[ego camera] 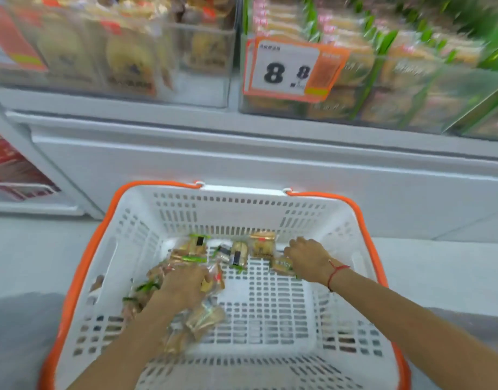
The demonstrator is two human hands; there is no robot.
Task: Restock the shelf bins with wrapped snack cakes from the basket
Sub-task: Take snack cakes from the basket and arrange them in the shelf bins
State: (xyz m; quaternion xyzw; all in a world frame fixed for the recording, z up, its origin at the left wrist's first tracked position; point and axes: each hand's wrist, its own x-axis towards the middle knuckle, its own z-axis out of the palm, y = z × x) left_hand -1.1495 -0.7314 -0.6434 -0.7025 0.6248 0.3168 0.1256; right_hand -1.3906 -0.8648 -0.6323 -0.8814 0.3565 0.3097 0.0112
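A white basket (270, 209) with an orange rim sits on the floor below me. Several wrapped snack cakes (236, 256) lie scattered across its left and far side. My left hand (183, 285) is down in the pile at the left, its fingers curled over a cluster of wrapped cakes (211, 280). Near the far right of the basket, my right hand (307, 258) closes its fingers on one green-trimmed wrapped cake (281, 266). Above, clear shelf bins (382, 88) hold stacked packs of the same kind.
An orange price tag (293, 70) reading 8.8 hangs on the right bin's front. A second clear bin (203, 52) to the left holds round cakes. A white shelf base (242, 164) stands behind the basket. Grey floor lies on either side.
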